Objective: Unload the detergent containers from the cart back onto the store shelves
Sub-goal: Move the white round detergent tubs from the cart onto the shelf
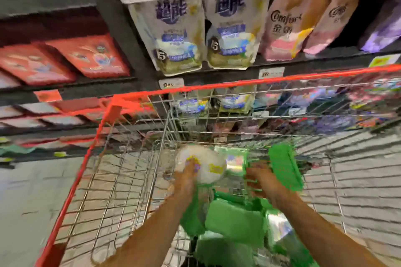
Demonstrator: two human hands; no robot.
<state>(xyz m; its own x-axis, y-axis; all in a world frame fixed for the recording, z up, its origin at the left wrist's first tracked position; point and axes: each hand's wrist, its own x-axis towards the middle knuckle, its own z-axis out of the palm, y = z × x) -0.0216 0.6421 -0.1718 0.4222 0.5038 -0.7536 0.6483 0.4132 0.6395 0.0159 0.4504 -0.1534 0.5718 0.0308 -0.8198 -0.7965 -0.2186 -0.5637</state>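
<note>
**White pouch under the left hand, shelf straight ahead**

White and soft-looking, the pouch point(209, 163) lies in the far end of the cart point(217, 87), down on the wire floor. It sits slightly left of the middle. The left hand point(187, 174) is plainly the nearer one. Its fingers lie on the pouch's near left side, and the pouch extends forward and to the right of them. Heavy motion blur hides whether those fingers are curled around the pouch or only laid on it, so I cannot tell the grip.

The right hand point(259, 180) reaches toward a green pack point(284, 167) standing on edge just to its right. The pack's long axis runs from far-left to near-right. The fingers look spread toward it, but whether they hold it or merely touch it I cannot say either.

Through the blur the pouch reads as a rounded lump, broader across the cart than along it. It has a yellow patch and some purple print on its face. It appears to match the white pouches point(180, 34) standing upright on the shelf point(217, 72) directly beyond the cart's far rim (same pale body, blue and gold panels). If so, its place lies up and forward from the left hand, over the red rim.

More green packs point(234, 217) lie heaped nearer the person, between the forearms. Much of the unloading therefore seems yet to be done.
</note>
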